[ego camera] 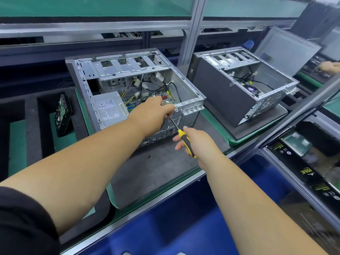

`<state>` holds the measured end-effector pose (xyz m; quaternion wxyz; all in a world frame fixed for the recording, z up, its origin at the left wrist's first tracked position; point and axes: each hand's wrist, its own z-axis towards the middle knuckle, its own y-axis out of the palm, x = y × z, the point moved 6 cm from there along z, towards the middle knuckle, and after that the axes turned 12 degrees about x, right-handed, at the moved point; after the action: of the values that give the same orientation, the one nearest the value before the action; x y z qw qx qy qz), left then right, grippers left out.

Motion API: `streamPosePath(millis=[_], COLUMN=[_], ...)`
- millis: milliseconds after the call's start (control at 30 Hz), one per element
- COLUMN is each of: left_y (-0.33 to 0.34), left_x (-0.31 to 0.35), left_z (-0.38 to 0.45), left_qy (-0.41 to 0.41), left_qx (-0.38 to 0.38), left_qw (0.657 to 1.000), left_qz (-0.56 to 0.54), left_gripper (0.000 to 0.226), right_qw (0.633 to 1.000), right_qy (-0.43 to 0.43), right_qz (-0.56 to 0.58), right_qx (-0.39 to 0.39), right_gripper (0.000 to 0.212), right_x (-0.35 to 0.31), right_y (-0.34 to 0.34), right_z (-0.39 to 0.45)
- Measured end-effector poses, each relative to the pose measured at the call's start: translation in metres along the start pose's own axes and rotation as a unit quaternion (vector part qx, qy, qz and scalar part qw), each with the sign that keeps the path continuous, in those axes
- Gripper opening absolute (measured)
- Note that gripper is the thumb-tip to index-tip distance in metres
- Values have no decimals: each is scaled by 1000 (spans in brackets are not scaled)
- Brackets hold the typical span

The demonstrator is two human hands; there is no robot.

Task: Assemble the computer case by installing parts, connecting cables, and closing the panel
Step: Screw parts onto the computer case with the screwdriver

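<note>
Head view, from the left edge: a black foam tray (31, 116) with deep slots holds a hard drive (63, 115) standing on edge in one of them. Next to it, on a grey mat (156, 168) laid over the green bench top, sits the open computer case (128, 85), its side panel off, showing the silver power supply (110, 109) at the near left corner, the green motherboard (147, 100) and loose cables (143, 85) behind. The left hand (156, 109) reaches over the case's rear edge, fingers curled down at the metal frame around the screwdriver's tip; what they pinch cannot be told. A small dark screw (149, 155) lies loose on the mat. The right hand (195, 142) grips the yellow-and-black screwdriver (184, 137) by its handle, the shaft slanting up-left to the case's rear corner. Further right stands a second open case (242, 85) on its own mat, and a flat grey panel (287, 50) leans behind it.
</note>
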<state>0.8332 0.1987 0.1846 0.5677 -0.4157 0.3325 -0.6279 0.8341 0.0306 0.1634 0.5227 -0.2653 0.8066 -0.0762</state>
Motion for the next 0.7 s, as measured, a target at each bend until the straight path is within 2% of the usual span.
streamPosePath(millis=[67, 167, 233, 300, 367, 500, 633, 700], left_y=[0, 1, 0, 0, 0, -3, -2, -2], left_x=[-1, 3, 6, 6, 6, 12, 18, 22], left_z=[0, 1, 1, 1, -1, -3, -9, -11], left_qy=[-15, -9, -5, -11, -7, 2, -30, -58], left_qx=[-13, -25, -25, -15, 5, 33, 54, 65], left_qw=[1000, 999, 999, 998, 996, 992, 990, 989], left_qz=[6, 21, 29, 56, 84, 124, 129, 123], left_gripper=[15, 13, 21, 12, 23, 21, 23, 17], right_qw=[1000, 996, 995, 995, 995, 994, 990, 984], right_qy=[-2, -77, -95, -92, -84, -101, -123, -159], right_qz=[-23, -34, -29, -41, -43, -45, -47, -51], right_qx=[-12, 2, 4, -6, -15, -24, -55, -60], right_gripper=[35, 20, 26, 27, 26, 27, 28, 27], right_x=[0, 3, 9, 15, 20, 21, 16, 7], right_y=[1, -8, -16, -24, -33, -49, -51, -51], right_z=[1, 8, 13, 19, 25, 39, 48, 51])
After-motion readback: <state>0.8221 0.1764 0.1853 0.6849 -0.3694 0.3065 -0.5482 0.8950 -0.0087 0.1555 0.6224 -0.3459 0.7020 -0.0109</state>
